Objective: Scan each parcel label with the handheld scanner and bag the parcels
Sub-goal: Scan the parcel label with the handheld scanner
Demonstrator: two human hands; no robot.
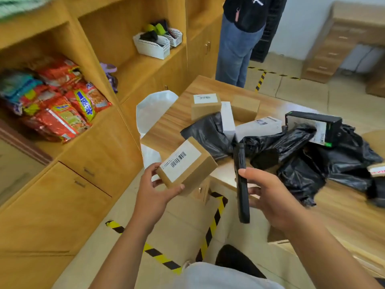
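1. The small brown box [186,165] is held in the air just off the near corner of the table [173,126], with its white barcode label [180,160] turned up toward the camera.
2. The left hand [155,190] grasps the box from below, thumb on the near edge and fingers curled under it.
3. The right hand [268,201] is wrapped round the black scanner [241,184], which stands nearly upright just right of the box and apart from it. It shows edge-on, so which way its reading window faces is hard to tell.
4. The step in hand looks like scanning this box's label; bagging it is not yet done.
5. The next move likely calls for aiming the scanner's head at the barcode while the left hand keeps the label flat and steady, then carrying the box to a bag.
6. Crumpled black bags [302,163] lie on the table among 5 more parcels: 2 brown boxes [205,106], 2 white boxes [258,127] and 1 black box [312,126] resting on the plastic.
7. A white bag [154,109] hangs by the table's left edge.
8. Shelves to the left hold snack packets [58,97]; a person in jeans [237,51] stands beyond the table.
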